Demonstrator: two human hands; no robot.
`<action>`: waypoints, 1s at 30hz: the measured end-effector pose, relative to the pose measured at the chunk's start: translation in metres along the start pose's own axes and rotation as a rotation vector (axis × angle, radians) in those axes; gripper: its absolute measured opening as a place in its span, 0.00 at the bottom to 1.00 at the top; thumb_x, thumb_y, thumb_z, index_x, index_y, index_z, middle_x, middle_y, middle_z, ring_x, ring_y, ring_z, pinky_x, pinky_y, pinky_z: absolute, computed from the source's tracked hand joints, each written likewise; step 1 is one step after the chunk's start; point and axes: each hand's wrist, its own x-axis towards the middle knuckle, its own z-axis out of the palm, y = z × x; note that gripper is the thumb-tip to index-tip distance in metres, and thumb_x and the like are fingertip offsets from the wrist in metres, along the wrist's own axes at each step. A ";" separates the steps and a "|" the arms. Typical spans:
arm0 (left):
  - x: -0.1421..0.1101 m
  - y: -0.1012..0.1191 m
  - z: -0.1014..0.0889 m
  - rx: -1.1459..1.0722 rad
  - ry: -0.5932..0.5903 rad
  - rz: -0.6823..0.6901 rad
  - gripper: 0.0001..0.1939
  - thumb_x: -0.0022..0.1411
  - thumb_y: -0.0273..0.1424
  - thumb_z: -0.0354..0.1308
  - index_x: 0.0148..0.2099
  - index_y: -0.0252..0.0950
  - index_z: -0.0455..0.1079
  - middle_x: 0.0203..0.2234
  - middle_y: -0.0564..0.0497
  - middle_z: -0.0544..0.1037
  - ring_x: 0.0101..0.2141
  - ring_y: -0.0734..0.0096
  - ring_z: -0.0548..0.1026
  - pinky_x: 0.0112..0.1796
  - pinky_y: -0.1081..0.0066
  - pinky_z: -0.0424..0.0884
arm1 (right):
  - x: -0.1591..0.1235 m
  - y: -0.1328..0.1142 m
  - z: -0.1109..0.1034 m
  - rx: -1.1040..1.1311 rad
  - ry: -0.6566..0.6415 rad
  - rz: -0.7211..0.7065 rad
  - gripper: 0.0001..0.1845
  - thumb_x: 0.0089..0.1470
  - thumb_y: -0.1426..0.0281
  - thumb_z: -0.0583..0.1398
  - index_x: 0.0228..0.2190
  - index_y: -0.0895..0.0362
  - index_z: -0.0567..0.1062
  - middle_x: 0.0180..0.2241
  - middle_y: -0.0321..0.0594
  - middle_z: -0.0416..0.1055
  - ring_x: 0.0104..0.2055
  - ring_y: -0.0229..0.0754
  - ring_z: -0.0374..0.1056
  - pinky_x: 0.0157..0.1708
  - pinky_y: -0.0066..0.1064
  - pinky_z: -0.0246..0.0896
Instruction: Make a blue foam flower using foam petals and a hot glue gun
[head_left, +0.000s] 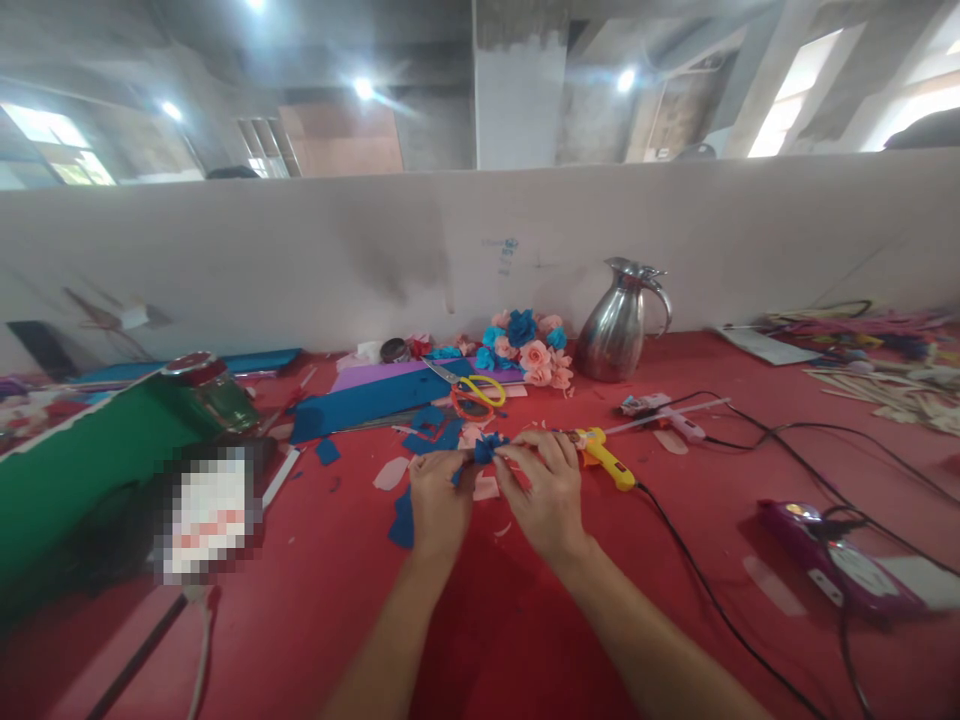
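Note:
Between my two hands is a small blue crepe-paper flower (487, 447), its paper bunched and ruffled. My left hand (441, 500) is closed on it from the left, with a bit of blue paper showing at the fingers. From the right, the fingertips of my right hand (549, 490) pinch its edge. Blue paper pieces (403, 515) and a pink paper petal (391, 474) lie beside my left hand. Just beyond the right hand rests a yellow hot glue gun (611, 462). Scissors (472, 388) with yellow and orange handles lie behind the hands.
Pink and blue paper flowers (529, 345) are heaped near a metal jug (619, 325). A pink glue gun (667, 412) and a purple power strip (840, 560) trail cables on the right. Blue paper sheets (367, 397), a lidded jar (214, 390) and a green panel (97, 480) are left.

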 end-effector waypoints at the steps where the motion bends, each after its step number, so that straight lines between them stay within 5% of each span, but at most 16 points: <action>1: 0.000 0.000 0.000 0.051 -0.010 0.026 0.08 0.51 0.24 0.61 0.26 0.43 0.77 0.23 0.51 0.79 0.31 0.61 0.73 0.39 0.67 0.60 | 0.000 0.000 0.001 0.027 0.005 0.025 0.05 0.56 0.71 0.59 0.32 0.53 0.76 0.35 0.40 0.71 0.38 0.43 0.63 0.41 0.37 0.57; 12: -0.003 -0.003 -0.002 0.272 -0.034 0.166 0.07 0.56 0.26 0.56 0.29 0.38 0.76 0.26 0.49 0.80 0.31 0.62 0.75 0.37 0.64 0.62 | -0.001 -0.002 -0.001 -0.063 -0.007 -0.071 0.06 0.54 0.71 0.61 0.34 0.51 0.77 0.38 0.41 0.70 0.40 0.45 0.62 0.42 0.39 0.56; 18: -0.003 -0.005 -0.001 0.231 -0.017 0.158 0.07 0.55 0.26 0.57 0.29 0.38 0.76 0.26 0.49 0.80 0.32 0.62 0.74 0.38 0.64 0.61 | 0.000 -0.005 0.001 0.037 0.035 0.024 0.04 0.55 0.71 0.60 0.30 0.54 0.76 0.35 0.40 0.70 0.39 0.43 0.62 0.42 0.39 0.57; 21: -0.002 -0.008 0.000 0.140 -0.032 0.093 0.07 0.54 0.27 0.57 0.26 0.38 0.75 0.23 0.50 0.78 0.29 0.64 0.72 0.35 0.66 0.61 | 0.000 -0.009 -0.002 0.151 0.024 0.040 0.05 0.55 0.71 0.59 0.30 0.54 0.76 0.35 0.41 0.69 0.39 0.43 0.62 0.41 0.38 0.59; 26: 0.001 -0.009 0.001 -0.245 -0.076 -0.209 0.05 0.51 0.29 0.59 0.29 0.37 0.77 0.23 0.51 0.77 0.28 0.66 0.70 0.33 0.70 0.64 | 0.002 -0.014 -0.010 0.327 0.011 0.055 0.07 0.56 0.73 0.56 0.32 0.55 0.76 0.35 0.42 0.68 0.39 0.43 0.63 0.39 0.38 0.60; 30: 0.003 -0.002 0.000 -0.418 -0.157 -0.299 0.08 0.50 0.30 0.60 0.34 0.35 0.78 0.29 0.50 0.79 0.34 0.64 0.73 0.38 0.68 0.66 | 0.005 -0.014 -0.011 0.517 0.039 0.250 0.09 0.58 0.70 0.54 0.31 0.55 0.75 0.33 0.41 0.69 0.39 0.43 0.65 0.41 0.38 0.59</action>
